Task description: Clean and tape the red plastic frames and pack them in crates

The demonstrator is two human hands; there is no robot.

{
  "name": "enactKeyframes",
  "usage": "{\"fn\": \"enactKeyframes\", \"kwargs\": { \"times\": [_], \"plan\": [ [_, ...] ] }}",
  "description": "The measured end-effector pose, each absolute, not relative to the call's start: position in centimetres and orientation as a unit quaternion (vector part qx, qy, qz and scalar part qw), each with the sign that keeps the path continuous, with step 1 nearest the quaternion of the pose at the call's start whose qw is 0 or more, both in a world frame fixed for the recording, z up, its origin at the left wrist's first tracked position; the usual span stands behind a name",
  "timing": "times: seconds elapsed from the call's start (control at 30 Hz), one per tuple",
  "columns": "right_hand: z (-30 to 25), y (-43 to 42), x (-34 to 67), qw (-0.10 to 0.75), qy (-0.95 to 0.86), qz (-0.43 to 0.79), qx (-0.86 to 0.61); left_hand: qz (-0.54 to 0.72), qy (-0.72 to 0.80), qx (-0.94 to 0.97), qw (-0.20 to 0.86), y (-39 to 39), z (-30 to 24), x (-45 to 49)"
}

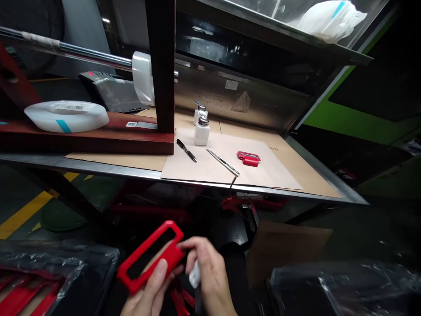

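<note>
Nearest, the left hand (146, 289) grips a red frame (173, 255), with its thumb lying on the wide lower bar. The frame is tilted, with its right end higher, and it is in the air in front of the surface (151, 174). The right hand (212, 274) is closed with bent fingers around a small white item (194, 276), which is too blurred to name. Its index finger reaches to the right end of the frame and seems to touch it. On the left side is a dark box (101, 263) with clear plastic, where several red parts (21, 294) lie; on the right side is another plastic-covered box (342, 283), and behind it a brown cardboard piece (289, 245).

Farther, on the surface, a pale sheet (276, 173) carries a thin silver tool (223, 163), a black pen (187, 150) to its left, and a smaller red piece (249, 159) to its right. Behind them stand two white bottles (201, 134) with metallic tops, one behind the other. At left, a white roll (37, 117) lies flat on a dark red wooden stand (121, 145), while a second roll (142, 79) hangs on a metal rod (95, 56). Above, a white bag (325, 22) rests on a shelf (263, 19).
</note>
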State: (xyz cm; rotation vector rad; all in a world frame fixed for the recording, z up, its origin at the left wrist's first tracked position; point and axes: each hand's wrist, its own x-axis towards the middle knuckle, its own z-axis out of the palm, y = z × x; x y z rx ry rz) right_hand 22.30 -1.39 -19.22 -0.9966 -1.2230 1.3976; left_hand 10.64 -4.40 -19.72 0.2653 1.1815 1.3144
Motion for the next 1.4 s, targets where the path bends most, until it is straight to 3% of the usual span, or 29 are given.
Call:
{"fn": "enactKeyframes", "kwargs": {
  "times": [0.1,0.2,0.27,0.4,0.53,0.73,0.97,1.2,1.4],
  "plan": [
    [-19.1,-0.6,22.3,0.583,-0.33,0.625,-0.401,0.623,0.553,0.24,0.499,-3.7,-19.8,10.8],
    [-19.3,-0.3,21.2,0.587,-0.246,0.683,-0.357,0.594,0.607,0.374,0.371,-3.3,-20.0,11.6],
    [-19.5,-0.6,20.2,0.573,-0.232,0.708,-0.342,0.571,0.618,0.414,0.347,-3.1,-20.4,12.4],
    [-20.2,-1.4,18.8,0.545,-0.282,0.695,-0.375,0.599,0.584,0.425,0.345,-2.3,-21.0,12.9],
    [-21.0,-1.8,19.2,0.517,-0.445,0.577,-0.449,0.602,0.644,0.413,0.227,-1.2,-20.1,11.5],
    [-21.5,-1.7,20.9,0.451,-0.573,0.555,-0.401,0.542,0.666,0.381,0.343,-0.7,-19.3,9.4],
    [-21.4,-0.7,20.8,0.476,-0.433,0.651,-0.402,0.525,0.649,0.368,0.409,-1.4,-19.9,8.6],
    [-22.1,-0.9,19.8,0.468,-0.341,0.726,-0.372,0.516,0.668,0.396,0.362,-1.4,-20.6,8.4],
    [-21.7,-1.5,21.4,0.353,-0.385,0.787,-0.329,0.528,0.674,0.381,0.347,-1.3,-20.4,7.7]
  ]
}}
